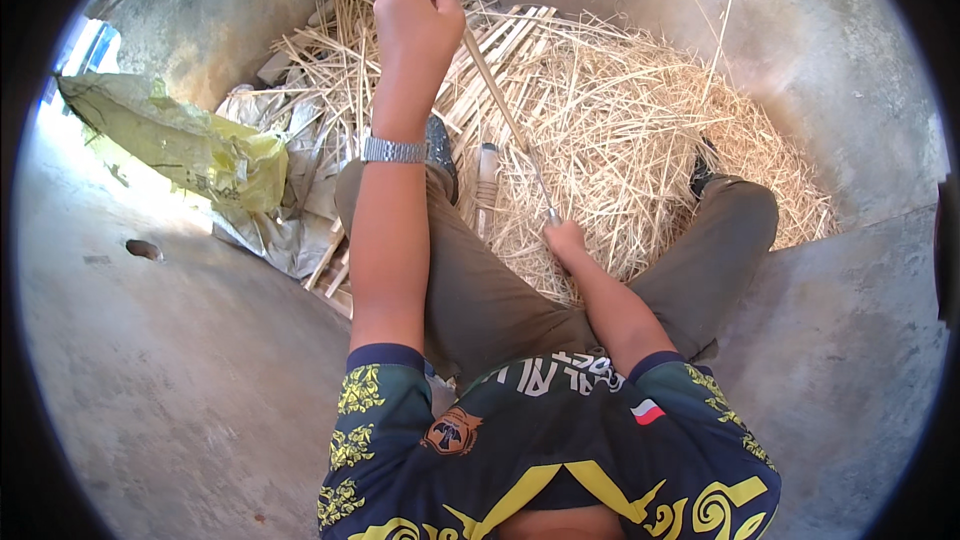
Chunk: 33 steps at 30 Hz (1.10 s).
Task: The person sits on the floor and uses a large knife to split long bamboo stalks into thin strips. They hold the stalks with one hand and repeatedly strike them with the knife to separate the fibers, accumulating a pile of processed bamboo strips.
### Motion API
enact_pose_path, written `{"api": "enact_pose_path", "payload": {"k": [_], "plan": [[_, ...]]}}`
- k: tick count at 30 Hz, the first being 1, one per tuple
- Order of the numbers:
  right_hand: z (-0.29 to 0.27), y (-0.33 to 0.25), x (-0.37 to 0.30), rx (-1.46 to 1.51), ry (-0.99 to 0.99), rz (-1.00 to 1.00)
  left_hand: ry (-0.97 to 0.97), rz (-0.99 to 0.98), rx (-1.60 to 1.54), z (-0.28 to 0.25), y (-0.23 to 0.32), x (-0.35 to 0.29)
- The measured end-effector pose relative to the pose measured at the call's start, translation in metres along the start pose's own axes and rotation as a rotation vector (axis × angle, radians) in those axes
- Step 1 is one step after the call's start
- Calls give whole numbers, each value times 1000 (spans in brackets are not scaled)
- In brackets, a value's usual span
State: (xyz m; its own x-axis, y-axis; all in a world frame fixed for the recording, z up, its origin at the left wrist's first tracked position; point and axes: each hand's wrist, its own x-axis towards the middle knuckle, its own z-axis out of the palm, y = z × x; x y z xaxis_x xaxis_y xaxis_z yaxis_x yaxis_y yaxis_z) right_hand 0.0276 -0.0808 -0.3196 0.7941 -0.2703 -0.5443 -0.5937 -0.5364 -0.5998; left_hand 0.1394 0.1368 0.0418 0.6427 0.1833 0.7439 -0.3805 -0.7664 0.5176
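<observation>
My left hand (418, 12), with a metal-band watch (394, 150) on its wrist, is raised ahead of me. Its fingers are closed round a long, thin bamboo strip (492, 83) that slants down to the right. Low between my knees, my right hand (566, 239) grips the handle of a knife (546, 202). The narrow blade points up and forward, meeting the strip's lower end; whether it cuts into it I cannot tell. Just left of the knife, a short light-brown rod (486, 195), perhaps bamboo, lies on the shavings.
A heap of pale shavings (640, 120) fills the floor between and beyond my legs. Several split strips (505, 35) lie at its far side. A yellowish plastic sack (185, 140) hangs at the left. Curved concrete walls (830, 50) surround the heap.
</observation>
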Motion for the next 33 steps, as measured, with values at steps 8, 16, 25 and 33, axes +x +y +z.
{"api": "enact_pose_path", "payload": {"k": [8, 16, 25, 33], "plan": [[-54, -82, -31, 416, 171, -411, 50, -54, 58, -8, -9, 1], [-21, -30, -16, 188, 14, -178, -5, -86, -78, -11, -19, -1], [20, -7, 9, 488, -150, 199, -68, -190, -417, -32, -27, 7], [-19, -91, -61, 333, -112, -324, -114, -117, -798, -36, -6, 1]]}}
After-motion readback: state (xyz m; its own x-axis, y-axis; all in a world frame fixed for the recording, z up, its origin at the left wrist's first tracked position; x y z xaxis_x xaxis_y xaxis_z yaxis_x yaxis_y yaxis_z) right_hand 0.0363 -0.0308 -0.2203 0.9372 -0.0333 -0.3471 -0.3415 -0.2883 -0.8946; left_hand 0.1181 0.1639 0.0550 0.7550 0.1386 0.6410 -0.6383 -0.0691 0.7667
